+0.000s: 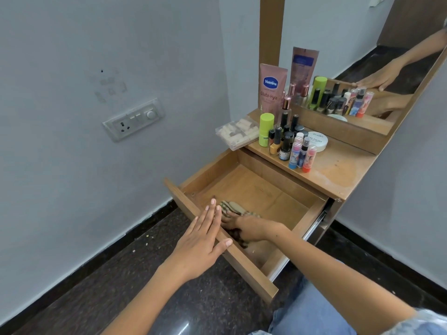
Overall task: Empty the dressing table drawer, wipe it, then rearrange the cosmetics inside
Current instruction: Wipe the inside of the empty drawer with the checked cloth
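My right hand (244, 228) presses the soft, limp olive patterned cloth (232, 209) flat at lower centre of the frame, inside the open wooden drawer (312, 213), while my left hand (205, 238), fingers spread, steadies its front.

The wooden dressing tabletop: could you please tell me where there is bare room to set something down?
The wooden tabletop is bare to the right of the round white tub, up to the mirror frame. Its left end is crowded with bottles around the lime-green stick.

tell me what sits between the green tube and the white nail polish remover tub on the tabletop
In the head view, a cluster of small nail polish bottles stands between the green tube and the white tub.
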Demonstrator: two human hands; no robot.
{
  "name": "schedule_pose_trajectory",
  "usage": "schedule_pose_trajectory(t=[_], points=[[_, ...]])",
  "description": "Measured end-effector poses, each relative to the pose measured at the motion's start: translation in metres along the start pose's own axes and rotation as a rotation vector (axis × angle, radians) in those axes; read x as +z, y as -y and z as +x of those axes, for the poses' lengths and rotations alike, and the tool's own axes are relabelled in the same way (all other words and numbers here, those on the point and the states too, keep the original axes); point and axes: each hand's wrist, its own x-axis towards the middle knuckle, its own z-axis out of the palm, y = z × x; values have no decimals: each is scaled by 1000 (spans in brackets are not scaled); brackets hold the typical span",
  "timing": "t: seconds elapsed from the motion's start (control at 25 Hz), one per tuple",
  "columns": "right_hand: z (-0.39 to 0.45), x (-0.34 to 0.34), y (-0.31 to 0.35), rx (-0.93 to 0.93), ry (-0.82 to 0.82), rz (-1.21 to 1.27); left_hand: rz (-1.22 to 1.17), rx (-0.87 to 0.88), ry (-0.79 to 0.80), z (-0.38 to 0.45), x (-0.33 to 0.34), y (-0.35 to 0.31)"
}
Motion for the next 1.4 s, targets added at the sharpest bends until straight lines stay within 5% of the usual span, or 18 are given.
schedule_pose_trajectory(t=[0.24,0.48,0.8,1.16,1.4], points=[[-54,-14,-11,-32,182,-86,-19,21,10,2,2,4],[-57,-11,1,-22,-33,-487,-28,25,12,4,2,4],[-66,-44,-45,297,-28,-328,-49,26,7,5,6,5],[-54,-16,5,-32,-65,-538,-54,25,16,6,5,4],[-14,-21,9,170,-213,-416,-60,23,32,5,3,4]])
